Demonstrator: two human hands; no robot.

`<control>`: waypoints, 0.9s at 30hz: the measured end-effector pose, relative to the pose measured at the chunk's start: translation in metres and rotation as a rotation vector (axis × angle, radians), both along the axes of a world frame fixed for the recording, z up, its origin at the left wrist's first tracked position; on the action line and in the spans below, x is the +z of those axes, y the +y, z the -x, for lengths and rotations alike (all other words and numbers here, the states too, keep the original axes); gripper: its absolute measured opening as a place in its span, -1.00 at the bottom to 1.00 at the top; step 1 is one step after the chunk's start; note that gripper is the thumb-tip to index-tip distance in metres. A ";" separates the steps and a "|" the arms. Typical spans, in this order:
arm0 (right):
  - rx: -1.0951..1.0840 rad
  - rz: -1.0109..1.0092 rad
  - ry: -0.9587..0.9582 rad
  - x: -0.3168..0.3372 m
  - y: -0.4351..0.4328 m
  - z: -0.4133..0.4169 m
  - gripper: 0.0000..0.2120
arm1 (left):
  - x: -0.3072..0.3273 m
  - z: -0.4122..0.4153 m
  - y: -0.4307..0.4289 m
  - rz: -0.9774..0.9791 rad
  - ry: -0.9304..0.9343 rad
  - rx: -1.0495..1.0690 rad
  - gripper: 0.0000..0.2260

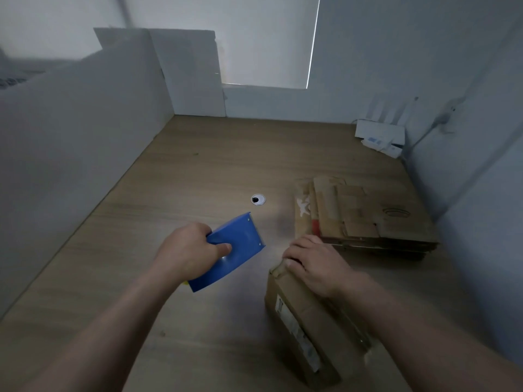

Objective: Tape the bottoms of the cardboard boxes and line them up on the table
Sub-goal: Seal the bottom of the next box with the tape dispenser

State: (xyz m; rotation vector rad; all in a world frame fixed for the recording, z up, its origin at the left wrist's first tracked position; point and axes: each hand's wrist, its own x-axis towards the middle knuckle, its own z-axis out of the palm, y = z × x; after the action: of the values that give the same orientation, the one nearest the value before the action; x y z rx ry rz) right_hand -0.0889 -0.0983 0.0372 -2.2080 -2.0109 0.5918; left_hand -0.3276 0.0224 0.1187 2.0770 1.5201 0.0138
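My left hand (188,250) grips a blue tape dispenser (235,250) just above the wooden table (198,171), fingers curled round its far edge and thumb on its flat side. An assembled cardboard box (300,315) with a white label on its side stands at the near right. My right hand (317,261) rests on the box's top far end, fingers bent over the flap edge. Behind it lies a stack of flattened cardboard boxes (365,216).
A round cable hole (258,199) sits in the middle of the table. White partition boards (85,114) wall the left and back. A white router with a power strip (380,134) is at the far right corner.
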 end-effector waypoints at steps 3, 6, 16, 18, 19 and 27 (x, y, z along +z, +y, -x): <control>-0.160 0.101 0.003 -0.016 -0.002 0.007 -0.55 | 0.002 0.008 -0.002 0.010 -0.009 0.011 -0.76; -0.315 0.075 -0.013 -0.034 -0.028 0.015 -0.47 | 0.002 0.014 -0.002 0.005 -0.034 0.024 -0.76; -0.602 -0.014 -0.210 -0.035 -0.042 0.006 -0.45 | -0.006 0.001 -0.011 0.066 -0.060 -0.010 -0.76; -0.566 -0.012 -0.264 -0.040 -0.047 0.012 -0.50 | -0.007 -0.004 -0.013 0.070 -0.059 -0.018 -0.76; -0.566 0.001 -0.266 -0.047 -0.051 0.018 -0.52 | -0.007 -0.006 -0.014 0.071 -0.059 -0.023 -0.76; -0.669 -0.054 -0.007 -0.062 -0.064 0.013 -0.66 | -0.020 -0.011 -0.012 0.150 -0.124 -0.100 -0.76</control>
State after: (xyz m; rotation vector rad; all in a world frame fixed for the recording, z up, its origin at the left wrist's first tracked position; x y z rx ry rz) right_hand -0.1024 -0.1618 -0.0253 -2.6200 -1.1366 0.4300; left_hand -0.3163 0.0100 0.0986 1.9921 1.3022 -0.0087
